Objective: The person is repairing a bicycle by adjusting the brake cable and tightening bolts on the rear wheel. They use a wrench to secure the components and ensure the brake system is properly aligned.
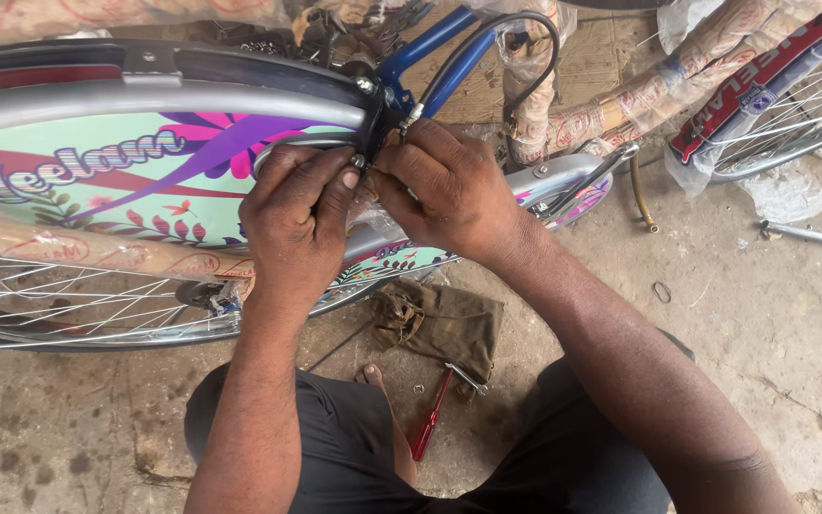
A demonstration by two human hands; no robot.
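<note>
Hands at the rear mudguard bracket, head view.
Left hand (299,221) and right hand (444,186) both pinch a small fitting (365,164) where the grey mudguard (145,100) meets the blue frame (430,67); a red screwdriver (430,419) lies on the floor below.

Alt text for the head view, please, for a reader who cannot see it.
Seen from above, a person's left hand and right hand pinch a small fitting where a silver bicycle mudguard meets the blue frame. A red-handled screwdriver and a brown rag lie on the concrete floor.
</note>
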